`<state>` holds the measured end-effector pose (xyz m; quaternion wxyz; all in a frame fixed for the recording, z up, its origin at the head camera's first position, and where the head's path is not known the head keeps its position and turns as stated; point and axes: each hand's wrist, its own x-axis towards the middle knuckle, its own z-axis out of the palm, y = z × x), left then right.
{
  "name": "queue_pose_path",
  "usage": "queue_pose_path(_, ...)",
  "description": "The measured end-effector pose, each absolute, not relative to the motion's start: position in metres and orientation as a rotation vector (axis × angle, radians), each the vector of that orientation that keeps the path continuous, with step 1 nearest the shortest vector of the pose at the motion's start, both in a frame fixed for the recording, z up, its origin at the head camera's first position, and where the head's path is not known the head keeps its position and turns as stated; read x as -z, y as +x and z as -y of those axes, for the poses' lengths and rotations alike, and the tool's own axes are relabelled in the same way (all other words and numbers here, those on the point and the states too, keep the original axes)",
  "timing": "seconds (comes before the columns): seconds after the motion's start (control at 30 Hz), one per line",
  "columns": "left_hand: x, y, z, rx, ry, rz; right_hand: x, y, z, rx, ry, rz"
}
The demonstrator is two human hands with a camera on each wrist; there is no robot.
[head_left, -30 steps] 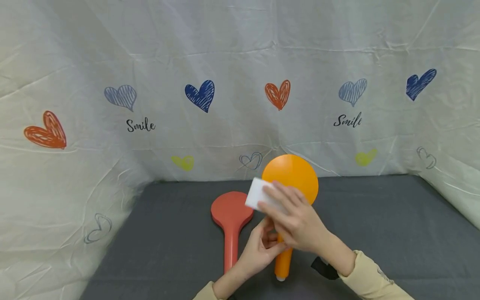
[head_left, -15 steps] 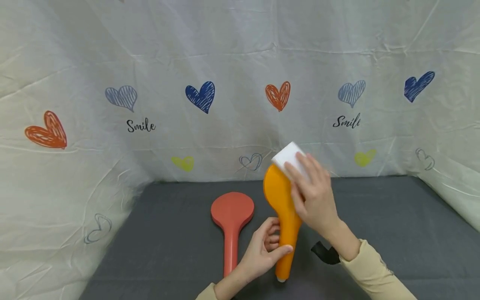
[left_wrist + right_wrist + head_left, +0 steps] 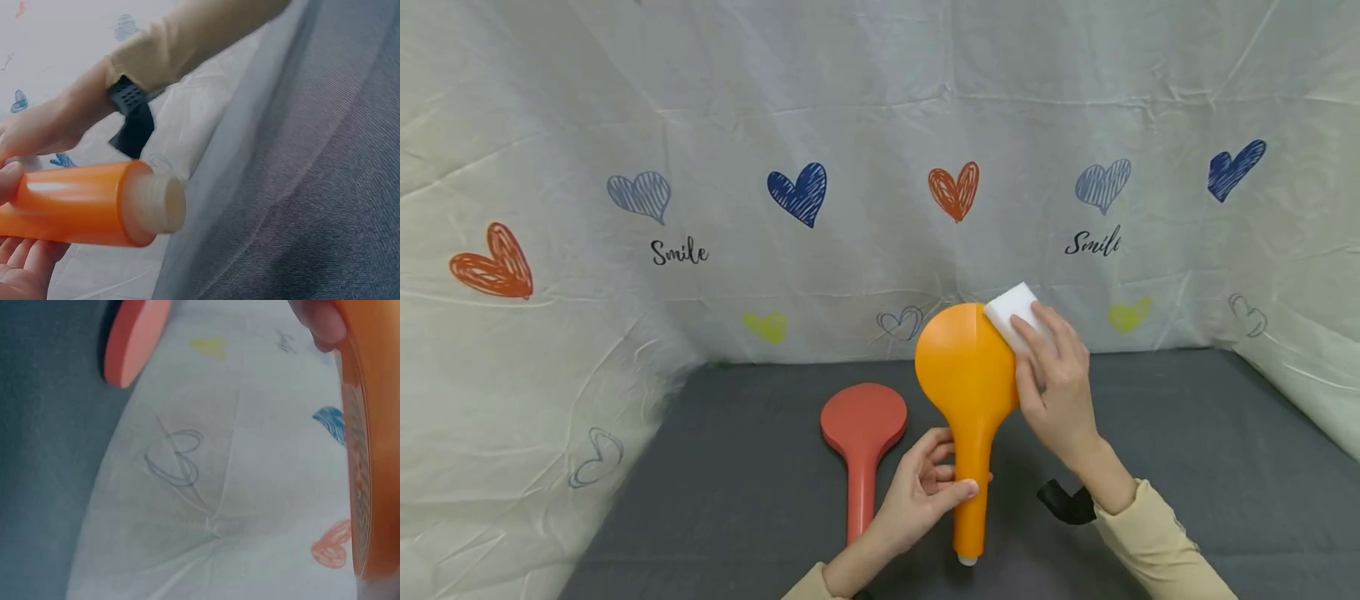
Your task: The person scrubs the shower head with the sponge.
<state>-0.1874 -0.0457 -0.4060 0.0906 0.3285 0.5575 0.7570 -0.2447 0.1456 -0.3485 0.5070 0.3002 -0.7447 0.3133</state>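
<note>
the orange shower head [image 3: 966,367] is held up over the dark surface [image 3: 752,467], round head at the top and handle pointing down. the left hand [image 3: 921,492] has it by the handle, thumb across the front and fingers curled round behind, clamped on it. the right hand [image 3: 1058,396] pinches a white sponge [image 3: 1013,315] between thumb and fingers, and the sponge lies against the upper right edge of the round head.

i'd guess the shower head is light, hollow plastic, stiff all through, and a bit slippery given that glossy skin. the slim handle looks the best place to take hold; the broad head would be awkward to close a hand on. the sponge looks soft, very light and easy to squash, best pinched by its sides.

the handle is a smooth tube, ending in a pale, hollow threaded neck [image 3: 159,201]. the far side of the head has a paler patterned face, seen only edge-on. to its left lies a red paddle [image 3: 862,425], flat and round-headed, duller in finish, untouched. a limp black strap [image 3: 1066,502] hangs by the right cuff. the surface is woven cloth, and behind it rises a creased, faintly shiny white sheet [image 3: 865,100] printed with scribbled hearts.
</note>
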Motion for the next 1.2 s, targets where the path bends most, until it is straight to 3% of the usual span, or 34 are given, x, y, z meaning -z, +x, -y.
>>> queue_pose_path(0.33,0.401,-0.194,0.053,-2.315,0.893,-1.618,0.385,-0.222,-0.124,-0.734,1.056,1.652)
queue_pose_path(0.7,0.397,-0.191,0.053,-2.294,0.850,-1.295,0.373,-0.245,-0.140,-1.005,0.811,1.647)
queue_pose_path(0.97,0.395,-0.193,0.055,-2.329,0.874,-1.211,0.382,-0.232,-0.129,-0.850,1.063,1.574)
queue_pose_path(1.2,0.399,-0.191,0.054,-2.248,0.995,-1.233,0.343,-0.226,-0.138,-1.053,0.864,1.603)
